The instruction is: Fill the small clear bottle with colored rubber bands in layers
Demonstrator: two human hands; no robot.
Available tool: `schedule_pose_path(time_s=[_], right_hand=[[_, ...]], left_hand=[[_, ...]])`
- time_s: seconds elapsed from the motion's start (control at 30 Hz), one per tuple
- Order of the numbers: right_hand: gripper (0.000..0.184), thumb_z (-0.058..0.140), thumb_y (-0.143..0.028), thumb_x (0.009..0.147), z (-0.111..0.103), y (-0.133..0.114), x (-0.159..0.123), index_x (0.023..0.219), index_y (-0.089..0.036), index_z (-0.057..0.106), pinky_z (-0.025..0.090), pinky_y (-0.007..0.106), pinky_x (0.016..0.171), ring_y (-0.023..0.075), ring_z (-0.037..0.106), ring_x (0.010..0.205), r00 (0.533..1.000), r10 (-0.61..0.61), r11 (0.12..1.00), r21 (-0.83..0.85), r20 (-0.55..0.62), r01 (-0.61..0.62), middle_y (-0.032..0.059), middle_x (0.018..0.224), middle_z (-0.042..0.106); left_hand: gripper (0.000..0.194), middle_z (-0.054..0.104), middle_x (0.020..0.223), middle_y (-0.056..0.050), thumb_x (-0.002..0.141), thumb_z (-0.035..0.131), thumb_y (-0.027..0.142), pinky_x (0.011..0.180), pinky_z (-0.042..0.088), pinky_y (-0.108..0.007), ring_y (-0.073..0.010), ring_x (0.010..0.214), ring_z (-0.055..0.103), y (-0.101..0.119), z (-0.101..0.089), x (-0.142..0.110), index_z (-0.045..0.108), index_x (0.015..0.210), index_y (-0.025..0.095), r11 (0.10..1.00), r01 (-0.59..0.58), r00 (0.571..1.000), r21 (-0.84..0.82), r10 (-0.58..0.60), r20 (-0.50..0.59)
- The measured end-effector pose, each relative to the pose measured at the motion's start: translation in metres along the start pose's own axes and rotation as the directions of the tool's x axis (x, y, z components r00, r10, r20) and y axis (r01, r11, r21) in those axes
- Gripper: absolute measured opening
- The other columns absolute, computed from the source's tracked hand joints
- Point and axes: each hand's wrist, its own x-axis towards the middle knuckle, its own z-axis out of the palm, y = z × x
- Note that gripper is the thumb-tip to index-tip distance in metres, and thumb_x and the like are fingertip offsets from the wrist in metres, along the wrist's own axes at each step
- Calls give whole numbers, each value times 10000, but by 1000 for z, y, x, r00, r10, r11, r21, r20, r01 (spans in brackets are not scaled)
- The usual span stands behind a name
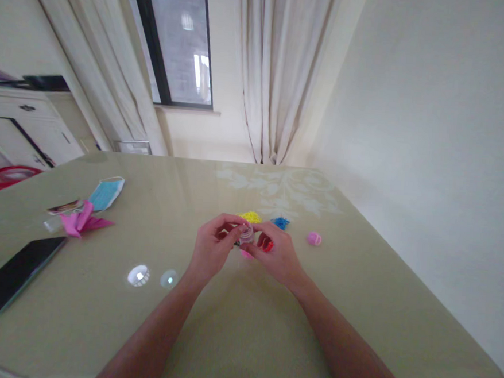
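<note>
Above the middle of the table, my left hand (217, 241) and my right hand (276, 249) hold a small clear round container (246, 234) between their fingertips. Fingers of both hands are closed on it, and its contents are too small to make out. Just behind lies a yellow pile of small strands (250, 216), with a blue pile (280, 222) to its right. Something red (267, 246) shows by my right fingers, and a bit of pink (246, 254) peeks out below the container; both are mostly hidden by my hands.
To the right sits a pink ball (314, 238). On the left lie a dark phone (15, 276), a pink folded-paper shape (84, 221) and a blue face mask (106, 194). A wall borders the table (381, 313) on the right.
</note>
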Motion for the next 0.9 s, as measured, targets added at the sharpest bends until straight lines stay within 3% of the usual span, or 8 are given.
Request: schedule_pose_path(time_s=[0.27, 0.47, 0.6, 0.7, 0.8, 0.9], right_hand=[[299, 847, -352, 881, 0, 2, 1, 1130, -209, 763, 504, 286, 664, 166, 640, 719, 1000, -23, 999, -46, -22, 22, 43, 937, 739], [298, 831, -374, 885, 1, 5, 0, 1127, -214, 762, 524, 290, 664, 165, 648, 710, 999, -16, 998, -67, -40, 14, 50, 950, 747], [304, 820, -382, 886, -1, 6, 2, 1122, -198, 762, 539, 285, 638, 153, 649, 667, 996, 24, 999, -30, -81, -26, 59, 949, 755], [311, 820, -374, 875, -4, 7, 4, 1118, -190, 758, 555, 287, 638, 157, 665, 674, 986, 57, 998, 6, -156, -57, 68, 971, 766], [325, 822, -369, 860, -7, 8, 6, 1122, -188, 756, 560, 286, 624, 159, 661, 669, 975, 87, 996, 15, -205, -86, 67, 963, 769], [328, 816, -378, 857, -8, 10, 6, 1118, -189, 756, 557, 286, 607, 161, 659, 665, 971, 96, 995, 18, -220, -94, 69, 962, 772]], left_hand=[[144, 766, 1055, -63, 924, 683, 263, 538, 508, -198, -129, 746, 676, -7, -2, 1, 821, 947, 229, 993, -99, 994, 70, 96, 48], [207, 731, 1074, -63, 972, 616, 268, 546, 505, -199, -128, 762, 661, -8, -2, 1, 817, 1009, 238, 986, -122, 990, 115, 112, 82], [250, 752, 1015, -62, 998, 579, 337, 569, 515, -234, -140, 715, 653, -21, -9, 7, 775, 1091, 213, 974, -58, 998, 217, 59, 2], [213, 769, 1008, -68, 943, 648, 316, 683, 555, -306, -158, 700, 651, -38, -18, 11, 775, 1062, 193, 907, -2, 1000, 421, 6, -8], [224, 762, 1023, -76, 862, 741, 261, 746, 566, -348, -189, 745, 672, -53, -20, 10, 788, 1068, 188, 816, 22, 991, 578, -93, 94], [260, 740, 1044, -87, 879, 750, 243, 823, 572, -375, -229, 867, 695, -62, -13, 8, 787, 1131, 191, 755, -9, 981, 656, -122, 153]])
